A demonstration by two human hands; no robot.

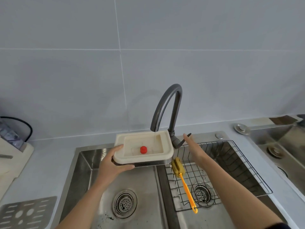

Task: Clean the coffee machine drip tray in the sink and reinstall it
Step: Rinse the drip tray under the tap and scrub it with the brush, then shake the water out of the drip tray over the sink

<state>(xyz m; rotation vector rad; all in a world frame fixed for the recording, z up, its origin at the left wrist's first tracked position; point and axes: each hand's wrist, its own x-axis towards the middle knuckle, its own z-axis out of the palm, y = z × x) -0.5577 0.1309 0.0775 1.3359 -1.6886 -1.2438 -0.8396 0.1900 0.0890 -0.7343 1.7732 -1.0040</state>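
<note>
We hold the drip tray [143,148] level under the faucet [166,106] over the sink [92,172], left hand [113,162] gripping its near-left corner; our right hand [192,146], open and empty, reaches the lever [184,139]; keep flow thin to avoid splashing.

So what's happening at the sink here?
A person is rinsing a cream drip tray under a thin stream from the dark faucet. The left hand holds the tray over the left basin, while the open right hand is at the faucet handle. A yellow sponge brush lies on the wire rack.
</note>
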